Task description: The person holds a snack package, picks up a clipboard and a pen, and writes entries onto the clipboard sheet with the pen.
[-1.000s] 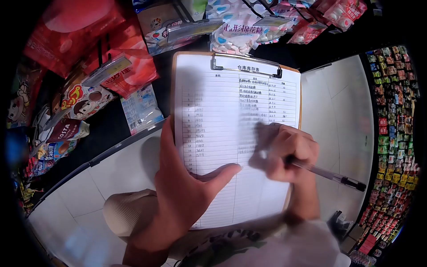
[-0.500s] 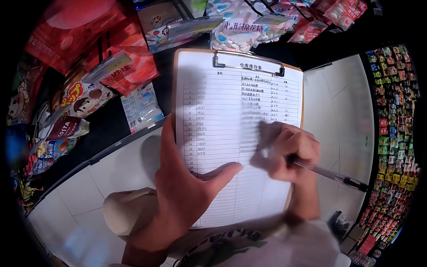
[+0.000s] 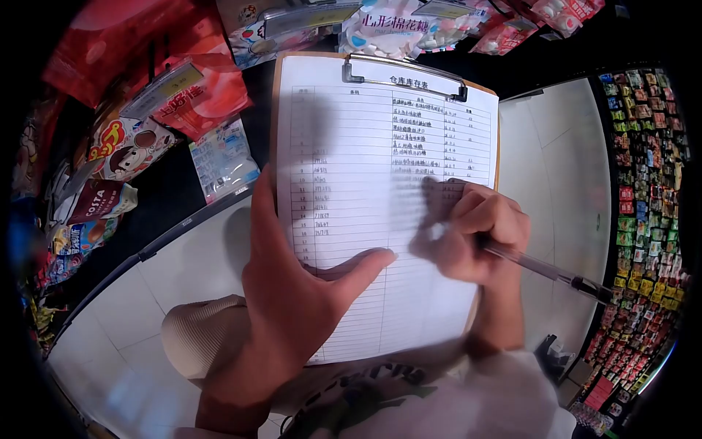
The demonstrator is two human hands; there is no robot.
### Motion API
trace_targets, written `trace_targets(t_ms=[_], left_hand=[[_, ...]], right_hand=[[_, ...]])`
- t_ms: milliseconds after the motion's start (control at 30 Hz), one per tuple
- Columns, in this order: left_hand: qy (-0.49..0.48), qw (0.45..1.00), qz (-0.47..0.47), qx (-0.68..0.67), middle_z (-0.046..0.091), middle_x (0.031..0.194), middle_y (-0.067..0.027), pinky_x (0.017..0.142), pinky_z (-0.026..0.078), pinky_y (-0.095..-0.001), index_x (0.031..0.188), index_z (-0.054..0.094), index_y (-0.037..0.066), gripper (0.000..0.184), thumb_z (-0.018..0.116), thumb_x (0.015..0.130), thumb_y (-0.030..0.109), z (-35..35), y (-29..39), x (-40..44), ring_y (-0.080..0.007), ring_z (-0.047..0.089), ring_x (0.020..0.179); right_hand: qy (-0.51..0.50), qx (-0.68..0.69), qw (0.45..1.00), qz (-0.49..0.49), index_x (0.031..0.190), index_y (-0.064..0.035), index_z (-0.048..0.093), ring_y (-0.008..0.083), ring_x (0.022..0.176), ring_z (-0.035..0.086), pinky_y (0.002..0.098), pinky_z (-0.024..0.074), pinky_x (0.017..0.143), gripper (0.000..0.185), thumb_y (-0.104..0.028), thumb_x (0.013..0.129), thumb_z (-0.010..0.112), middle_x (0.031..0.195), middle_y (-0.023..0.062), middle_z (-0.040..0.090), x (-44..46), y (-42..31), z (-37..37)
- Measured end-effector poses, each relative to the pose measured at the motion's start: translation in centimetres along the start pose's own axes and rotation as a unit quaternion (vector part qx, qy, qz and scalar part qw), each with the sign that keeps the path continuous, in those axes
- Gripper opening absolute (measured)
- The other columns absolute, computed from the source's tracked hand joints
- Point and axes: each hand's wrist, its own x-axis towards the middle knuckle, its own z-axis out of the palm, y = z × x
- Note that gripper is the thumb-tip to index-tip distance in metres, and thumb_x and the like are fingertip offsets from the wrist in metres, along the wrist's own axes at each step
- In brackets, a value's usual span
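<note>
In the head view a clipboard with a metal clip lies tilted before me, bearing a printed table sheet with handwritten rows. My left hand grips the clipboard from its left edge, thumb flat across the paper and fingers behind, out of sight. Closed round a clear pen, my right hand rests on the right half of the sheet. The pen's dark-capped end points to the lower right; its tip is hidden by the fingers and their shadow.
Hanging candy bags, among them a red packet and a marshmallow bag, line the rack beyond the clipboard and to its left. A shelf full of small packets stands at the right. Pale floor tiles lie between.
The clipboard sits slightly higher and further left in view, my left hand along with it. My right hand stays near the same place, still holding the pen, now lower relative to the rows.
</note>
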Motion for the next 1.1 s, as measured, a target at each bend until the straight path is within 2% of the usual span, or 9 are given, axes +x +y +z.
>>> trace_targets(t_ms=[1100], left_hand=[[0.000,1.000,0.007,-0.005,0.056,0.126,-0.0236,0.097,0.048,-0.0380,0.144,0.029,-0.008,0.108,0.094,0.061,0.017,0.15,-0.46,0.37,-0.0295,0.060,0.114]], right_hand=[[-0.012,-0.010,1.000,0.009,0.070,-0.0080,0.048,0.0160,0.049,0.049,0.0269,0.0392,0.046,0.024,-0.005,0.074,0.072,0.057,0.0034,0.049,-0.13,0.55,0.52]])
